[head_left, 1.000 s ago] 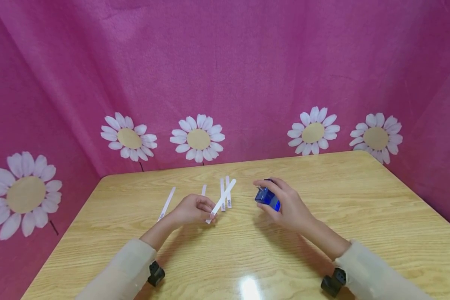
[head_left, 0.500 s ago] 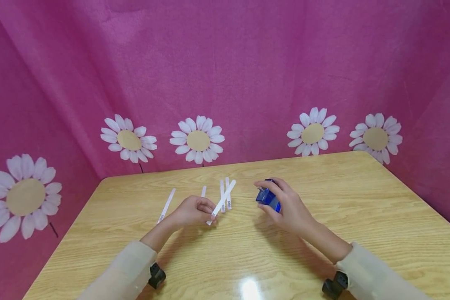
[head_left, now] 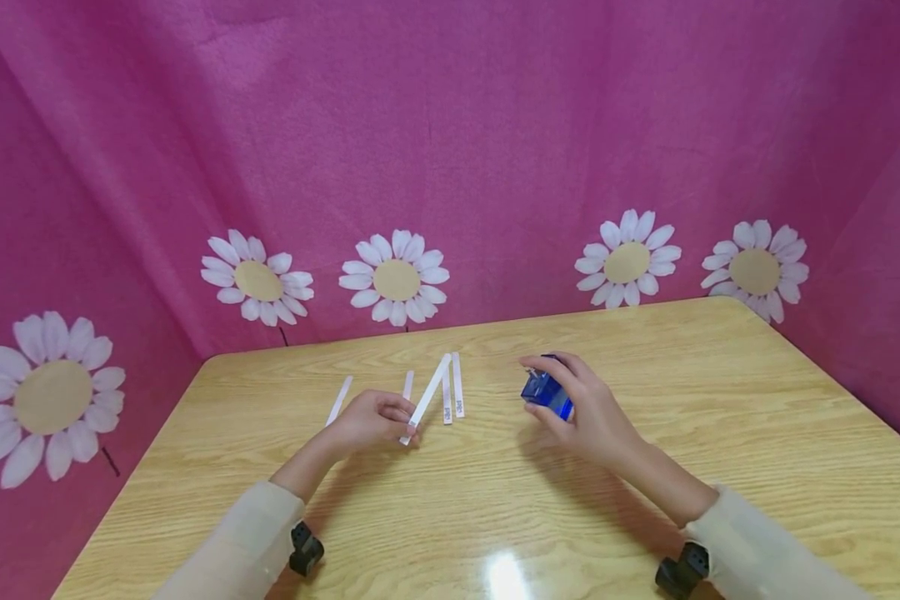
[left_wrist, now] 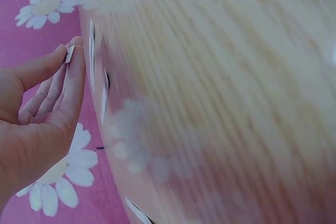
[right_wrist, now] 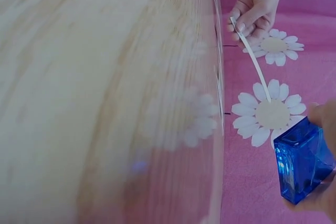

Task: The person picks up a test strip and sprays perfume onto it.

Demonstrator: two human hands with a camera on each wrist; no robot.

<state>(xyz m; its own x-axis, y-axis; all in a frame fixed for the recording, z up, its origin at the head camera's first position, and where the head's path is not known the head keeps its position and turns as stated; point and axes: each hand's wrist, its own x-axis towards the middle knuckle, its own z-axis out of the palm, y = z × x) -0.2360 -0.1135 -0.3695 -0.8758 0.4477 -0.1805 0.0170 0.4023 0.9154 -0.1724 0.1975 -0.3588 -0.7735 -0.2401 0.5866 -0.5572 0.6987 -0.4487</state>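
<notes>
My left hand [head_left: 372, 425] pinches one end of a white paper test strip [head_left: 429, 388] between thumb and fingers. The strip slants up and away from the hand, its far end overlapping another strip in the head view. In the right wrist view the held strip [right_wrist: 257, 69] looks slightly bent. A blue glass perfume bottle [head_left: 553, 398] is gripped by my right hand [head_left: 598, 417], tilted above the table, its top toward the strip. A gap separates bottle and strip. The right wrist view shows the bottle's [right_wrist: 300, 163] flat, faceted side; part of it is hidden by fingers.
Two printed white strips lie close together, the right one [head_left: 458, 386] beside its neighbour [head_left: 446, 400]. Farther left are another strip [head_left: 408, 383], partly behind the left hand, and a lone strip [head_left: 339, 400]. A pink daisy-printed curtain [head_left: 495, 167] backs the wooden table [head_left: 450, 517].
My left hand has shifted a little left with the pinched strip. My right hand and the perfume bottle have moved slightly right, widening the gap between them.
</notes>
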